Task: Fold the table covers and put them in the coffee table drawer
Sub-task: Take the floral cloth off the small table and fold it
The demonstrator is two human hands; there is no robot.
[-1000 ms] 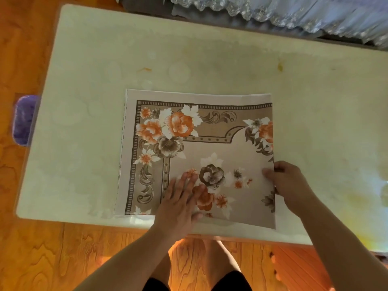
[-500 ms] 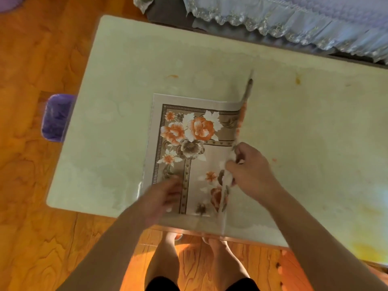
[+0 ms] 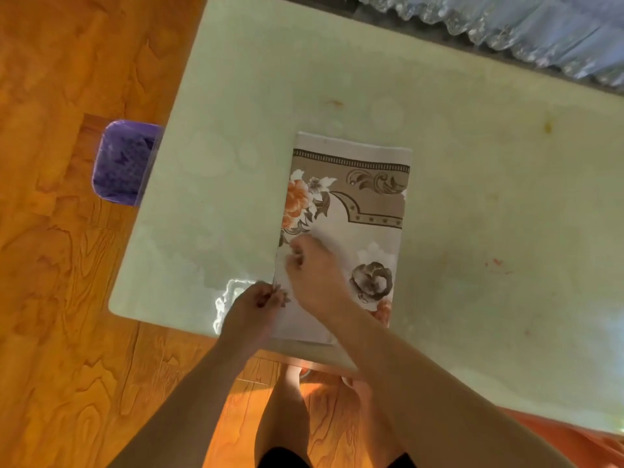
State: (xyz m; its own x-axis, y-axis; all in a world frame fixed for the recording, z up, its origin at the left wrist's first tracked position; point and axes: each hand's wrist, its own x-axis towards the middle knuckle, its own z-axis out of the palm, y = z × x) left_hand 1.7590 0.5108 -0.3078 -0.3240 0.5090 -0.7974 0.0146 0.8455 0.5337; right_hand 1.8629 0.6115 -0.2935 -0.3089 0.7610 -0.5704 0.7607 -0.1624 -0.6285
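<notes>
A floral table cover, beige with orange and brown flowers, lies folded into a narrow rectangle on the pale coffee table, near its front edge. My left hand pinches the cover's near left edge at the corner. My right hand reaches across the cover and its curled fingers hold the same left edge a little farther up. No drawer is in view.
A purple bin stands on the wooden floor beside the table's left edge. A lace-trimmed cloth hangs beyond the table's far edge. My legs show under the front edge.
My right hand carried the cover's right side over to the left, halving it into a narrow rectangle. My left hand shifted from lying flat on it to pinching its left edge.
</notes>
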